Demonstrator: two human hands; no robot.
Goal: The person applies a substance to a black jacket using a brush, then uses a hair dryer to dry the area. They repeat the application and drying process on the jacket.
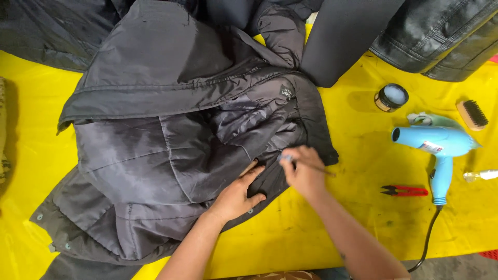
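From the head camera, we see a dark grey padded jacket (171, 140) spread over a yellow table (321, 228), filling the centre and the nine o'clock side. Our left hand (236, 197) lies flat on the jacket's lower edge, fingers spread. Just at its two o'clock, our right hand (303, 173) pinches a thin stick-like tool (311, 167) against the fabric. At three o'clock lie a blue hair dryer (438, 145), red snips (404, 191), a small round jar (391, 97) and a brush (472, 114).
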